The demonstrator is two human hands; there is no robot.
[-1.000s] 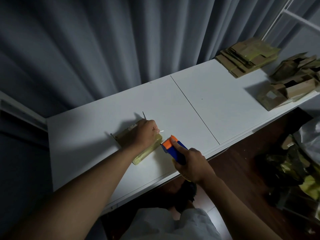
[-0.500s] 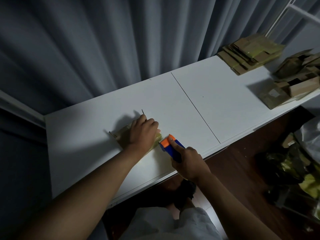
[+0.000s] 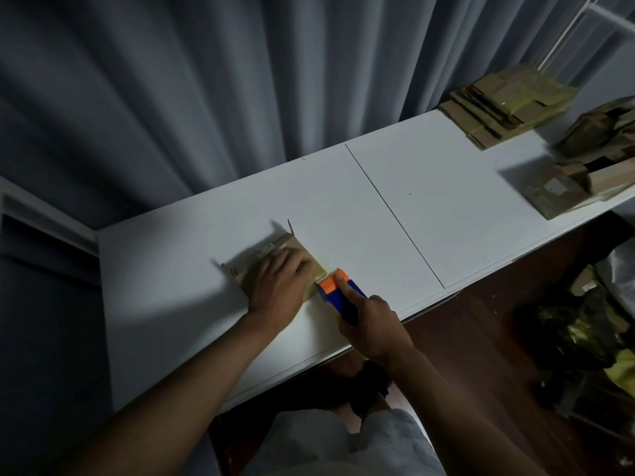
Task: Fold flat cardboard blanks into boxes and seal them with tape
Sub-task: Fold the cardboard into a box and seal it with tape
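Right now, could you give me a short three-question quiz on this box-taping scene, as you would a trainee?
1. True or false: the left hand lies on top of the cardboard box.
2. What does the right hand grip? A) scissors B) blue and orange tape dispenser C) marker
3. Fill in: the stack of flat cardboard blanks sits at the table's far ____ end.

Key: 1 true; 2 B; 3 right.
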